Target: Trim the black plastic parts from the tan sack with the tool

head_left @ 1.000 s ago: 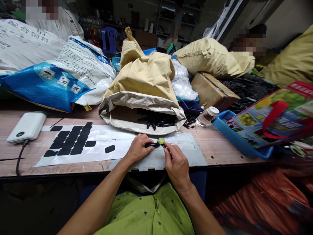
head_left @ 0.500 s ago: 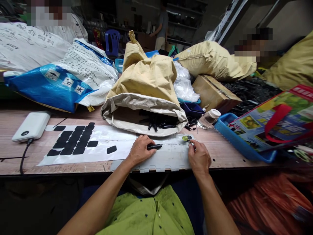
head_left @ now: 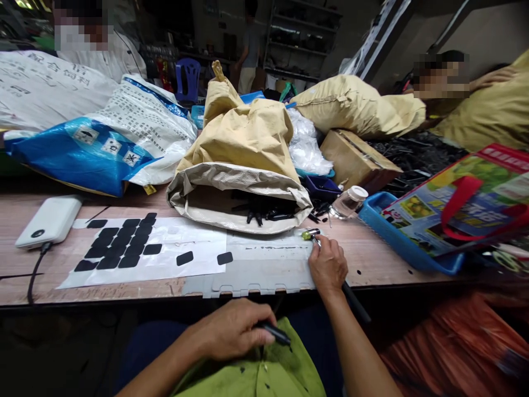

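Low over the green apron (head_left: 248,369), my left hand (head_left: 231,331) is closed around a short black cylindrical piece (head_left: 276,333), whose end sticks out past the fingers. My right hand (head_left: 329,266) grips a small hammer (head_left: 311,234) at the table's front edge. Its yellow-green and metal head lies by the grey board (head_left: 256,270), and its black handle comes out below the hand. Between the hands, a lone black rounded patch (head_left: 225,258) lies at the right edge of the white sheet (head_left: 165,264). More black patches (head_left: 124,240) sit in rows on that sheet.
An open tan sack (head_left: 243,143) with black parts inside faces me. A white power bank (head_left: 49,220) with a cable is at left. At right are a clear jar (head_left: 349,202), a blue tray (head_left: 413,242) and a printed bag (head_left: 467,204). People are at the back.
My left hand has drawn back from the board to above my lap with the black piece. A black patch now shows at the sheet's right edge. The right hand shifted slightly left.
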### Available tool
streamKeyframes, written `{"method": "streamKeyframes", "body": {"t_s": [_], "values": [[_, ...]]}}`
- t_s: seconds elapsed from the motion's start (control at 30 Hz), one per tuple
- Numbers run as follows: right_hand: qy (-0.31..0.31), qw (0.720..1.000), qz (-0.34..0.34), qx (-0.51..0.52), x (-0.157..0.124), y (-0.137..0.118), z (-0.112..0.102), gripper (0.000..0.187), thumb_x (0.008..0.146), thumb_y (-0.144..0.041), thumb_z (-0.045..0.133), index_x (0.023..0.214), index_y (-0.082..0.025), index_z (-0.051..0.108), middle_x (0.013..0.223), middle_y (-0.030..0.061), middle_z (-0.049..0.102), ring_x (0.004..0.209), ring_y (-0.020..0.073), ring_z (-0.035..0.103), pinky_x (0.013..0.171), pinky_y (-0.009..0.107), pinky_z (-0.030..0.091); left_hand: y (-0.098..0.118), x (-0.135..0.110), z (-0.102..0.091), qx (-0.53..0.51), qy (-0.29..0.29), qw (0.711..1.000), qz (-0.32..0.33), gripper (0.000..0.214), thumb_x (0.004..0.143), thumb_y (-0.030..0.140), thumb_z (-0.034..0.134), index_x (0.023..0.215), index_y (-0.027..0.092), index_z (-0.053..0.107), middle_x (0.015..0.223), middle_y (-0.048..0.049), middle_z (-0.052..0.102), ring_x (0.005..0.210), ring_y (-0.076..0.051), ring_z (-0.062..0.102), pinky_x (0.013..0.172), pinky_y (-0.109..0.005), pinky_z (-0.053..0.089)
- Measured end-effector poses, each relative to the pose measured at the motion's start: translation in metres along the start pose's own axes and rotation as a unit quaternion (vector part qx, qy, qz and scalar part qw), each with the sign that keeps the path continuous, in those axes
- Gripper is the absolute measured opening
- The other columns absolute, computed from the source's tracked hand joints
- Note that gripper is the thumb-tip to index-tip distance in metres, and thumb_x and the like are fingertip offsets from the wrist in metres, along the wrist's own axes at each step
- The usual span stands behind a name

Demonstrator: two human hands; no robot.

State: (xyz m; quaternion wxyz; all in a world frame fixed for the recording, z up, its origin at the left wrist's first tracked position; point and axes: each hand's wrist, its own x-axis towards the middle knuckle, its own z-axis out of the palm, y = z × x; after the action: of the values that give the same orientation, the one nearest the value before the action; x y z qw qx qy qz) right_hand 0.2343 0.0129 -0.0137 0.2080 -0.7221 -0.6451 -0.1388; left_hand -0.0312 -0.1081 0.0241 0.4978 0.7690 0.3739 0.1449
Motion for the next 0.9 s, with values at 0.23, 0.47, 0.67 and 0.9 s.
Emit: {"method": "streamKeyframes", "body": {"t_s": [0.23,0.47,0.67,0.9], "values": [[0.002,1.000,-0.005,-0.001,0.001,0.000,0.000,0.023,0.096,-0.021,0.059,0.117,-0.021,0.069,0.101,0.0069,0.064,0.092,0.0213,0.053,0.074,0.032,0.031,-0.075,-0.003,0.059,0.144,0.079,0.958,-0.235,0.037,0.103,0.035,0.040,0.128,0.021,0.062,0.129,-0.0153,0.069,0.120,-0.033,0.065,0.099,-0.044,0.050],[0.006,1.000,-0.008,-0.007,0.000,0.001,0.000,0.024,0.096,-0.021,0.059,0.118,-0.021,0.069,0.101,0.0073,0.064,0.093,0.0216,0.054,0.073,0.032,0.032,-0.036,0.002,0.047,0.204,-0.003,0.952,-0.230,0.030,0.091,0.025,0.054,0.113,0.020,0.074,0.113,-0.0163,0.075,0.108,-0.035,0.071,0.092,-0.044,0.053],[0.008,1.000,-0.015,-0.013,0.001,0.001,0.000,0.025,0.096,-0.021,0.059,0.119,-0.021,0.068,0.101,0.0073,0.065,0.092,0.0221,0.054,0.073,0.033,0.033,0.033,0.016,-0.007,0.067,-0.043,0.995,-0.052,0.020,0.091,0.035,0.059,0.093,0.027,0.078,0.081,-0.0013,0.077,0.075,-0.020,0.070,0.064,-0.027,0.045],[0.013,1.000,-0.018,-0.010,0.000,0.001,0.000,0.023,0.097,-0.022,0.059,0.117,-0.021,0.069,0.099,0.0067,0.065,0.090,0.0213,0.054,0.073,0.032,0.032,-0.008,0.095,-0.121,0.230,0.392,0.871,-0.184,0.027,0.099,0.034,0.050,0.104,0.022,0.074,0.106,-0.0080,0.073,0.103,-0.025,0.064,0.085,-0.032,0.048]]}}
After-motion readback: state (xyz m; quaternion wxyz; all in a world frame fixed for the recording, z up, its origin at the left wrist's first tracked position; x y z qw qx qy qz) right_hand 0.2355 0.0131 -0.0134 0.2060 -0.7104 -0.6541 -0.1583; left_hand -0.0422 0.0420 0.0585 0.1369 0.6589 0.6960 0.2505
